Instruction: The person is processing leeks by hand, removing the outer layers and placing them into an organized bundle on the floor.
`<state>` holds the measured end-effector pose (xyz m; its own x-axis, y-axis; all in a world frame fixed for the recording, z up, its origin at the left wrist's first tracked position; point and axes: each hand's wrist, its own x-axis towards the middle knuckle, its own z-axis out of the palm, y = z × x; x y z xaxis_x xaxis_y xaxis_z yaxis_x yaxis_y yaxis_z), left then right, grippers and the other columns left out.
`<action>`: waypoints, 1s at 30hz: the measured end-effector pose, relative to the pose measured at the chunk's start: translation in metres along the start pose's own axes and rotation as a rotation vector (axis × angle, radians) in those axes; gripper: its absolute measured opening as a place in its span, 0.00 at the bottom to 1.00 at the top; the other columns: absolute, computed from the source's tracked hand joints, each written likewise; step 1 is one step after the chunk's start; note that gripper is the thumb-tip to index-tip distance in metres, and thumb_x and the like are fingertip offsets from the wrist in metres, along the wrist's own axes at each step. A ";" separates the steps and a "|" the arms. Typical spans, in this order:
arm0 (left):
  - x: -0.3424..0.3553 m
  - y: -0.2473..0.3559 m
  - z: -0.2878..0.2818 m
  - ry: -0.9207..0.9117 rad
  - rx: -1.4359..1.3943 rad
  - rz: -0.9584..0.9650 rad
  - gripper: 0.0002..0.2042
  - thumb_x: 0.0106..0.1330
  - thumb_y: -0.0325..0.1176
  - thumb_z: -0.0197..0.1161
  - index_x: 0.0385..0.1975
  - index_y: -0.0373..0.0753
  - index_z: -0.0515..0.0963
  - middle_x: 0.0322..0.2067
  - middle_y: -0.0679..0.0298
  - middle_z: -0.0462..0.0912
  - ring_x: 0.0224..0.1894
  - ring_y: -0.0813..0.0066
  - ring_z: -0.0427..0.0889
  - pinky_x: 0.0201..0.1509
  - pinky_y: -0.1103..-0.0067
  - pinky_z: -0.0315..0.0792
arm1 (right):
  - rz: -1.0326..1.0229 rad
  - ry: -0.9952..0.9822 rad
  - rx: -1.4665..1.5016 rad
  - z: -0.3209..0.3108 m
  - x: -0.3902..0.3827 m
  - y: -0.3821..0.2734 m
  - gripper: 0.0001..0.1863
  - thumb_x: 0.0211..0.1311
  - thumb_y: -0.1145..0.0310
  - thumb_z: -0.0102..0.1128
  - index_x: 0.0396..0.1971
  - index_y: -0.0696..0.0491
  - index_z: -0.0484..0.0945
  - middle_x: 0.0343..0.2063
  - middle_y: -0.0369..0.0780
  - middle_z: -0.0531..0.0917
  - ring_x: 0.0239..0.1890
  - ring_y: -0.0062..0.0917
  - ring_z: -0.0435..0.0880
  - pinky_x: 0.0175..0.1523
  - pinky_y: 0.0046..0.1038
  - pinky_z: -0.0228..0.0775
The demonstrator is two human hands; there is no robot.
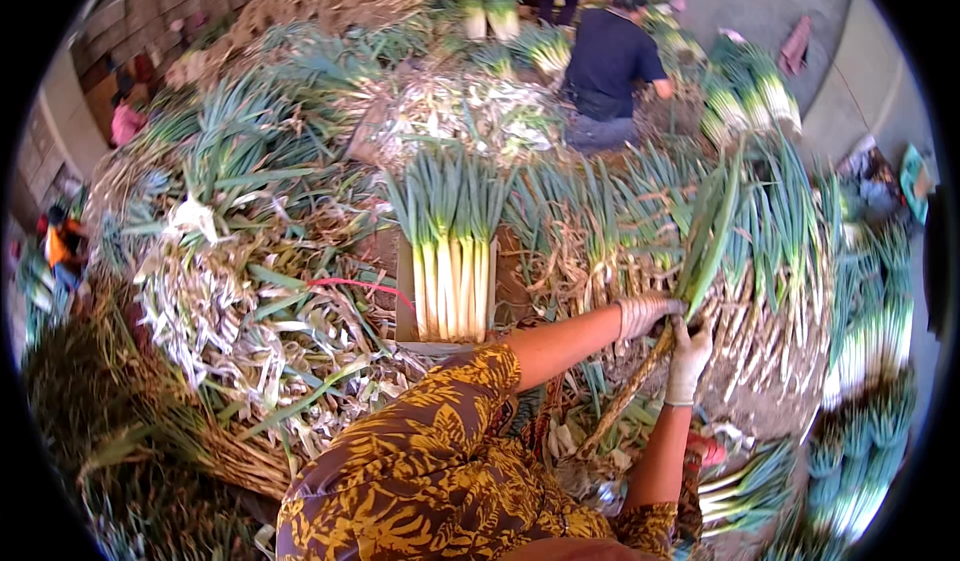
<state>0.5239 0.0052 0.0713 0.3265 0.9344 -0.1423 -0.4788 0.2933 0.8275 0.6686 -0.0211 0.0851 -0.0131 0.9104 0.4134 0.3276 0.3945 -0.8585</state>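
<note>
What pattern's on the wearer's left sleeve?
The left sleeve has a yellow leaf print on dark brown; best seen in the head view.

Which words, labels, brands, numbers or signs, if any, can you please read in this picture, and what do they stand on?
None can be read.
The person's patterned shirt: yellow leaf print, no lettering visible.
The gloved left hand, gloved right hand and the leek-like stalk they hold: no lettering visible.
The teal item at the right: too small and blurred to tell.
</note>
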 end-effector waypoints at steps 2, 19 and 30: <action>-0.005 0.004 -0.018 0.073 0.039 0.069 0.20 0.58 0.42 0.69 0.45 0.37 0.80 0.39 0.59 0.81 0.40 0.70 0.72 0.46 0.73 0.65 | -0.067 -0.007 -0.222 0.017 -0.001 -0.011 0.14 0.57 0.68 0.66 0.39 0.59 0.76 0.27 0.42 0.82 0.28 0.29 0.79 0.36 0.31 0.72; -0.002 0.062 -0.060 0.334 -0.086 0.364 0.21 0.57 0.42 0.67 0.47 0.37 0.75 0.37 0.59 0.79 0.39 0.64 0.74 0.43 0.65 0.70 | 0.793 -0.711 -0.325 -0.015 -0.220 0.087 0.18 0.54 0.60 0.67 0.30 0.62 0.79 0.22 0.41 0.81 0.23 0.24 0.78 0.32 0.28 0.72; 0.014 0.058 -0.058 0.359 -0.162 0.178 0.09 0.57 0.26 0.61 0.37 0.37 0.74 0.32 0.63 0.76 0.29 0.68 0.74 0.25 0.75 0.68 | 0.589 -0.503 0.531 -0.056 -0.126 0.054 0.40 0.60 0.43 0.60 0.60 0.62 0.66 0.52 0.42 0.76 0.53 0.28 0.73 0.59 0.29 0.65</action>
<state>0.4538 0.0467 0.0855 -0.0633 0.9759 -0.2087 -0.6335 0.1222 0.7640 0.7411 -0.1216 0.0034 -0.4295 0.8794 -0.2054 -0.0609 -0.2552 -0.9650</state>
